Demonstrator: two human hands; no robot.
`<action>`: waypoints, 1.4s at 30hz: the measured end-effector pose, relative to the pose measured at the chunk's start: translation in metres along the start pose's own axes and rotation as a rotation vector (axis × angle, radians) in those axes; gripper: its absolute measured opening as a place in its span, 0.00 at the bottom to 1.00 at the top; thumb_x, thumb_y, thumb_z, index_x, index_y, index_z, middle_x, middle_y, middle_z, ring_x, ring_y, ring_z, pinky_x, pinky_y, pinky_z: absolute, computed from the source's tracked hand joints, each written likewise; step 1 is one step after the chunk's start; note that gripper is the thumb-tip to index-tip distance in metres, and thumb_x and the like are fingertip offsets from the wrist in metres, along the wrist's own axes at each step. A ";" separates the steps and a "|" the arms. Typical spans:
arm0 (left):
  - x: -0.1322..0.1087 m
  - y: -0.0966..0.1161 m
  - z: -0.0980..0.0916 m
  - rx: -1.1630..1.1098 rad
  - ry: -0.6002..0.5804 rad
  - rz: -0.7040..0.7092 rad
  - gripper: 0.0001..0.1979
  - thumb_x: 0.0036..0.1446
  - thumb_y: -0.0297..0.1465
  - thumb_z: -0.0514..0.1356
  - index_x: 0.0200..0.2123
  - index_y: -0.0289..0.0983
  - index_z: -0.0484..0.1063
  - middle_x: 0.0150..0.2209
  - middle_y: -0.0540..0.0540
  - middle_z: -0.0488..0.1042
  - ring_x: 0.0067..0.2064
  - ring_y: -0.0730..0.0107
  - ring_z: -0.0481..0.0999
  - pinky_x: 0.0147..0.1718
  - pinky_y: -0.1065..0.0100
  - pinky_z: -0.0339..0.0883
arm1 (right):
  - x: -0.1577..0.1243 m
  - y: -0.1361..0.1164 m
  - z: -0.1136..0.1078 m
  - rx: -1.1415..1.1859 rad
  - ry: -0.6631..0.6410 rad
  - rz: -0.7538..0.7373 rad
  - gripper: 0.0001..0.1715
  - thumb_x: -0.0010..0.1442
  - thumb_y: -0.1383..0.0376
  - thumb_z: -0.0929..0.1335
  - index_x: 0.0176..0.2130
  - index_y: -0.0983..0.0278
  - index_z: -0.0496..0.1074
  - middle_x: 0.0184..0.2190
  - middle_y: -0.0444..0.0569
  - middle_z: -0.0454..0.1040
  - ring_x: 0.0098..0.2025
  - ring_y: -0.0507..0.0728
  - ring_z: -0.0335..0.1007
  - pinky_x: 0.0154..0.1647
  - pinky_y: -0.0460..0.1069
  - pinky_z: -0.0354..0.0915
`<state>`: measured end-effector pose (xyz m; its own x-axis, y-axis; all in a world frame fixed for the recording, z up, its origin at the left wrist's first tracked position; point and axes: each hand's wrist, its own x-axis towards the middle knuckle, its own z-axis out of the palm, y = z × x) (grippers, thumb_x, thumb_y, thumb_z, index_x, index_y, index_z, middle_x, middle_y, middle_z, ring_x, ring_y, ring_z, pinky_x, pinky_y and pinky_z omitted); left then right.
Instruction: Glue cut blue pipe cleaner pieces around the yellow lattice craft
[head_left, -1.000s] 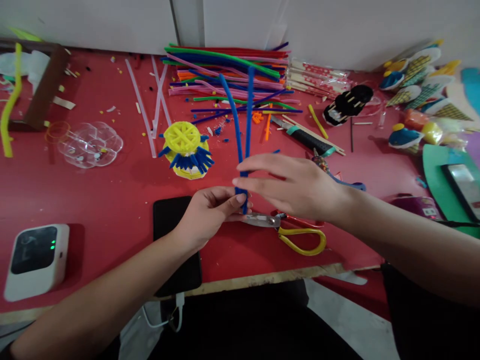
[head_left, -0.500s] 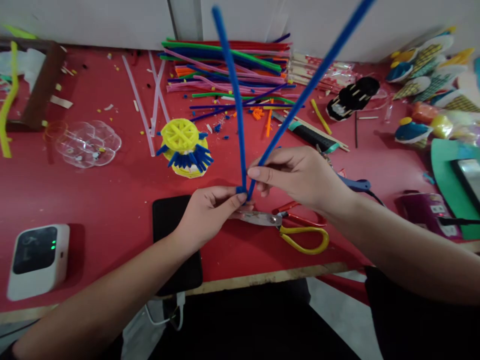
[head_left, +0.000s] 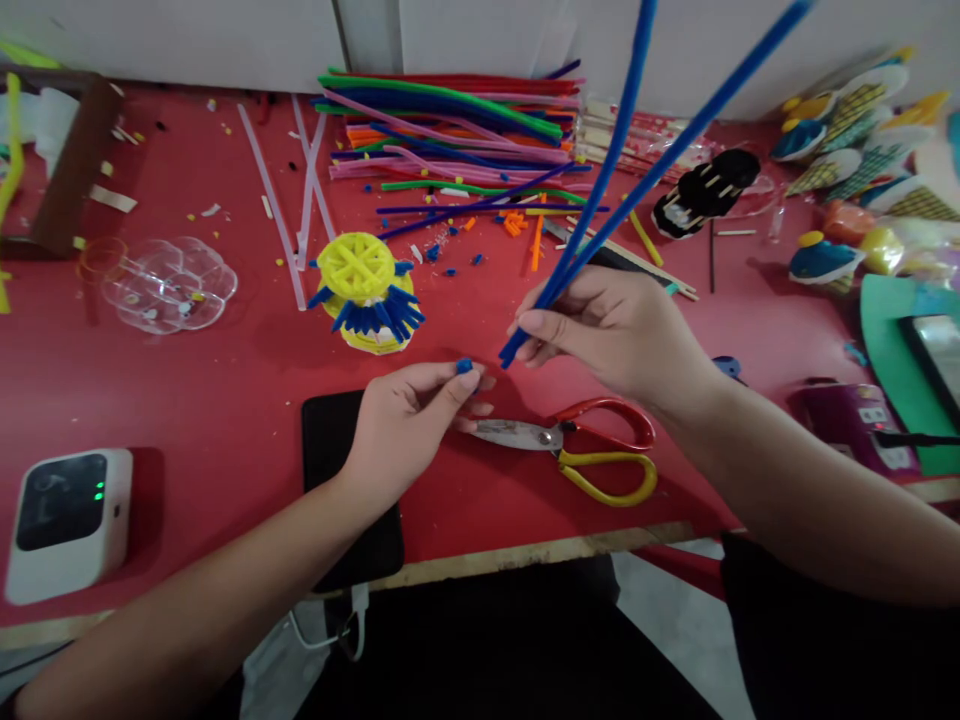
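Two long blue pipe cleaners (head_left: 611, 165) stand up from my right hand (head_left: 600, 325), pinched near their lower ends and slanting up to the right. My left hand (head_left: 409, 415) is closed, with a short blue pipe cleaner piece (head_left: 465, 367) between thumb and forefinger. Just below and to the right of its fingertips lie scissors (head_left: 551, 437) with one red and one yellow handle. Beyond my left hand stands a yellow pipe cleaner figure (head_left: 360, 270) with a fringe of short blue pieces around it.
A pile of coloured pipe cleaners (head_left: 457, 120) lies at the back. A black phone (head_left: 341, 440) sits under my left wrist, and a white device (head_left: 71, 525) stands far left. A clear flower-shaped tray (head_left: 169, 285) and a black figure (head_left: 705, 195) flank the work area.
My right hand has moved up and right, away from my left, bringing both long pipe cleaners together in its grip. The short blue piece stays in my left hand.
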<state>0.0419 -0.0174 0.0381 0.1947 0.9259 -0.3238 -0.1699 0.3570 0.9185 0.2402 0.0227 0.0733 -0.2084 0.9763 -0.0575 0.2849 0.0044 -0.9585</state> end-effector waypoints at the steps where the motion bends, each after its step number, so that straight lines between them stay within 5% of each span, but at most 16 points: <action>1: 0.000 0.000 0.000 -0.019 0.035 0.017 0.07 0.56 0.34 0.69 0.36 0.37 0.83 0.35 0.47 0.85 0.29 0.74 0.82 0.26 0.78 0.76 | 0.001 0.003 -0.002 -0.037 0.026 -0.011 0.16 0.57 0.54 0.75 0.34 0.63 0.75 0.26 0.44 0.78 0.28 0.53 0.78 0.32 0.50 0.76; 8: -0.002 0.000 0.000 -0.061 0.039 0.011 0.07 0.56 0.34 0.69 0.37 0.37 0.83 0.34 0.47 0.84 0.29 0.75 0.82 0.28 0.77 0.78 | -0.002 0.027 -0.001 -0.477 -0.029 -0.093 0.04 0.59 0.66 0.71 0.34 0.64 0.78 0.31 0.47 0.82 0.34 0.57 0.80 0.35 0.50 0.73; 15: 0.002 -0.003 -0.002 -0.096 0.017 -0.014 0.07 0.55 0.35 0.70 0.37 0.40 0.84 0.34 0.48 0.85 0.31 0.75 0.82 0.30 0.77 0.77 | 0.000 0.032 -0.004 -0.549 -0.045 -0.162 0.03 0.58 0.67 0.73 0.33 0.62 0.81 0.34 0.46 0.84 0.37 0.59 0.81 0.43 0.53 0.73; 22: 0.005 -0.006 -0.002 -0.085 0.022 0.018 0.07 0.53 0.37 0.71 0.35 0.41 0.84 0.35 0.48 0.85 0.37 0.73 0.83 0.36 0.76 0.77 | -0.008 0.010 -0.002 -0.379 -0.092 -0.116 0.05 0.58 0.61 0.74 0.31 0.60 0.81 0.31 0.44 0.83 0.36 0.58 0.80 0.41 0.52 0.74; 27: 0.004 -0.005 -0.002 -0.120 -0.117 -0.082 0.09 0.50 0.37 0.73 0.33 0.39 0.85 0.34 0.47 0.86 0.33 0.74 0.83 0.35 0.75 0.77 | -0.009 -0.015 0.000 -0.192 -0.201 -0.074 0.12 0.54 0.55 0.76 0.29 0.60 0.79 0.30 0.44 0.82 0.35 0.56 0.79 0.41 0.51 0.75; 35: 0.001 0.001 -0.005 -0.090 -0.315 -0.268 0.12 0.51 0.39 0.72 0.36 0.38 0.85 0.38 0.41 0.86 0.40 0.64 0.85 0.40 0.69 0.78 | 0.007 -0.012 -0.009 -0.198 -0.463 0.066 0.08 0.54 0.57 0.75 0.30 0.58 0.81 0.29 0.42 0.83 0.31 0.56 0.79 0.30 0.48 0.74; 42: 0.003 -0.001 -0.007 -0.067 -0.360 -0.264 0.14 0.50 0.41 0.72 0.35 0.37 0.84 0.35 0.42 0.85 0.38 0.65 0.85 0.38 0.70 0.78 | 0.011 -0.015 -0.005 -0.232 -0.517 0.148 0.04 0.54 0.60 0.76 0.29 0.58 0.81 0.28 0.43 0.83 0.27 0.54 0.78 0.26 0.47 0.72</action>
<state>0.0357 -0.0142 0.0348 0.5616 0.7040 -0.4348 -0.1292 0.5937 0.7943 0.2385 0.0347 0.0885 -0.5634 0.7383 -0.3708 0.5313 -0.0201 -0.8470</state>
